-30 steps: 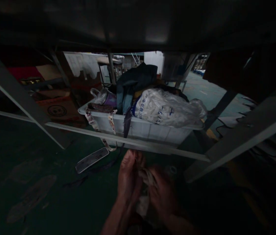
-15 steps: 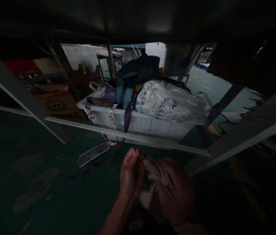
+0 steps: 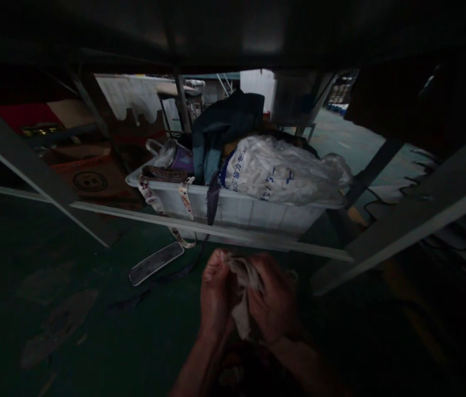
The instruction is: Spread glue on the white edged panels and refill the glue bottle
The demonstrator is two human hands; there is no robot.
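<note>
Between my two hands is a crumpled piece of pale cloth (image 3: 242, 300), one end hanging below my fingers. My left hand (image 3: 216, 289) is closed, its curled fingers pinching the cloth's upper left edge. My right hand (image 3: 274, 298) is also closed and grips the cloth's right side, with the back of the hand partly lit. The fingertips are mostly hidden in folds and shadow. Both hands are low in the view, in front of a grey metal crossbar (image 3: 216, 229).
Beyond the crossbar stands a white plastic bin (image 3: 249, 212) heaped with dark clothing (image 3: 228, 121) and a printed plastic bag (image 3: 282, 171). Straps dangle from its rim. A cardboard box (image 3: 87, 176) sits at left. On the green floor lies a flat rectangular piece (image 3: 156, 263). Metal legs frame both sides.
My right hand has moved left, closer to my left hand, and the cloth is bunched into a smaller span. The view has shifted slightly, moving the bin a little leftward.
</note>
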